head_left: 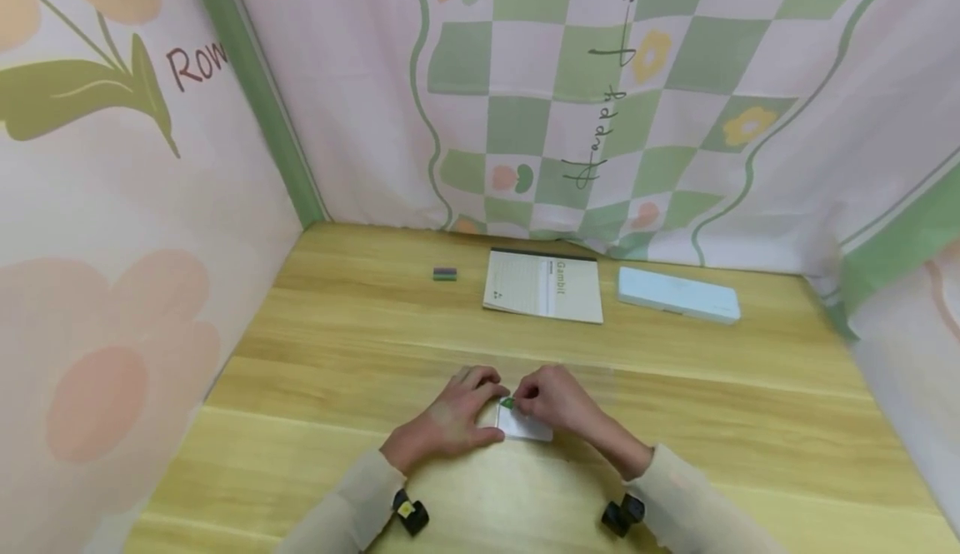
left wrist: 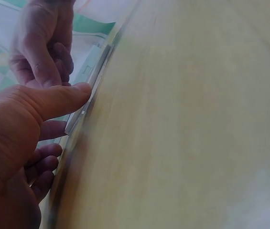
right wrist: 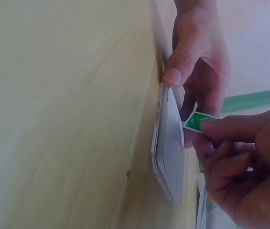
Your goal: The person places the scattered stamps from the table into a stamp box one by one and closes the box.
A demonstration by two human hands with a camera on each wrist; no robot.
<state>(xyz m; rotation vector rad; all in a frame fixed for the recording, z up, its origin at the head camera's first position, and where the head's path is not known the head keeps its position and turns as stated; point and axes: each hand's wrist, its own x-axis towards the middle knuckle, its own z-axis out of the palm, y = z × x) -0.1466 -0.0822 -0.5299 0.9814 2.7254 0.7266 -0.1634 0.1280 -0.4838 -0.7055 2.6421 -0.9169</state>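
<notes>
A thin white rectangular case (head_left: pixel 527 427) with rounded corners lies on the wooden table between the two hands. My left hand (head_left: pixel 453 416) holds it along its left side, thumb at the near corner and index finger at the far one. Between thumb and index finger, my right hand (head_left: pixel 558 402) pinches a small green sticker (right wrist: pixel 194 121) with a white border. In the right wrist view the sticker stands tilted at the white case's (right wrist: pixel 169 148) far edge, close to the left fingers. Both hands' other fingers are bent.
Farther back on the table (head_left: pixel 360 312) lie a small purple-and-green block (head_left: pixel 445 274), a cream notebook (head_left: pixel 517 286) marked "Gambit" and a light blue pencil case (head_left: pixel 677 294). Patterned curtains (head_left: pixel 360 121) stand along the table's back and sides.
</notes>
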